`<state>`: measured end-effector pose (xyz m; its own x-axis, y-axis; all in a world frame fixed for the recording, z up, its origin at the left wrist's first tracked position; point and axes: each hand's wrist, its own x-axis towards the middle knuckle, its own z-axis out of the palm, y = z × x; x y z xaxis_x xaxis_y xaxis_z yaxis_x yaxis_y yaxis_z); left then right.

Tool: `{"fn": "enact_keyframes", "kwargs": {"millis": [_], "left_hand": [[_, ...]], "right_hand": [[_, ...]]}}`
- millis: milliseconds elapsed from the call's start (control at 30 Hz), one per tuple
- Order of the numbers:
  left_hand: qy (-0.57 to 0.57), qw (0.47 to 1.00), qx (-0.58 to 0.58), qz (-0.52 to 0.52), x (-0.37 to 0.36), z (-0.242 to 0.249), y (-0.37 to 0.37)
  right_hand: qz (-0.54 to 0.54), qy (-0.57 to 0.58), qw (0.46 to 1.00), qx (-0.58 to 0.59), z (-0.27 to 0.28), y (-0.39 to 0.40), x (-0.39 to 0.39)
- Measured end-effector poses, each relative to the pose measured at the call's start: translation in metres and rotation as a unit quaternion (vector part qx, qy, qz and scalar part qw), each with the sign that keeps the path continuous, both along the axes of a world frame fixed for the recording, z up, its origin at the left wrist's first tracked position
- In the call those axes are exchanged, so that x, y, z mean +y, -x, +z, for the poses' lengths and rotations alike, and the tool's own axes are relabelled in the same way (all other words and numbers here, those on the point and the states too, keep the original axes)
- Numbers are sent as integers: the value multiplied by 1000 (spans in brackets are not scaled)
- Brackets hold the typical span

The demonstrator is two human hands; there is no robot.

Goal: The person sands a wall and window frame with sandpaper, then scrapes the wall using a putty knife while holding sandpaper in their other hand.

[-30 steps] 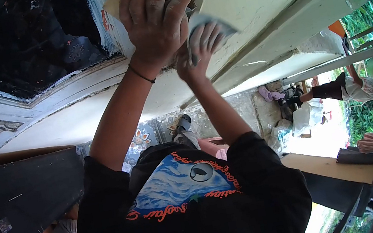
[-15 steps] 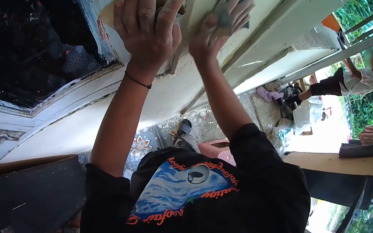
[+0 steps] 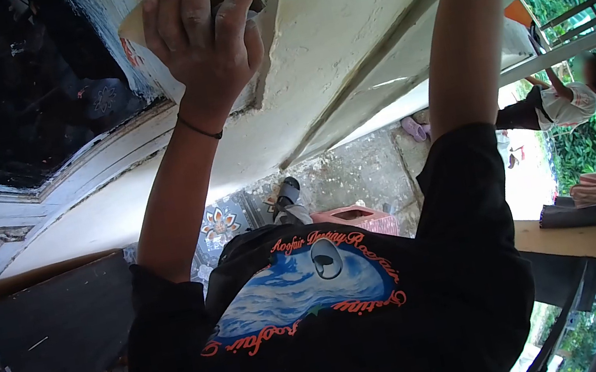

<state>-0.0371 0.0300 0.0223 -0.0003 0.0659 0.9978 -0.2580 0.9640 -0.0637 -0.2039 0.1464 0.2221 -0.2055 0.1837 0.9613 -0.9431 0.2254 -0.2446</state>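
Left hand, fingers part-spread, holds a tan sheet, probably sandpaper, just right of the dark windowpane. Right hand's out of frame, can't tell its grip. Sheet's likely light, flexible, tearable; hold mid-sheet.

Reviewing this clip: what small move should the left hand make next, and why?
Probably a short slide of the left hand, with its tan paper-like sheet, over the orange-red marks on the white-painted frame: its fingers already lie across the sheet, and the marks show just past the sheet's edge.
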Motion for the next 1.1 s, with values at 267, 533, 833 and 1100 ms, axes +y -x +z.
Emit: {"fn": "enact_keyframes", "kwargs": {"millis": [267,533,833,1100], "left_hand": [[11,1000,-4,-21,1,0,-1],[0,999,-45,15,2,0,-8],[-8,998,-55,5,3,-2,-12],[-17,998,-58,3,3,-1,-11]], "right_hand": [[61,-152,985,48,-183,-9,9],[63,-243,952,-173,-374,-65,46],[63,-260,947,-180,-408,-84,37],[37,-118,992,-30,-233,-48,12]]}}
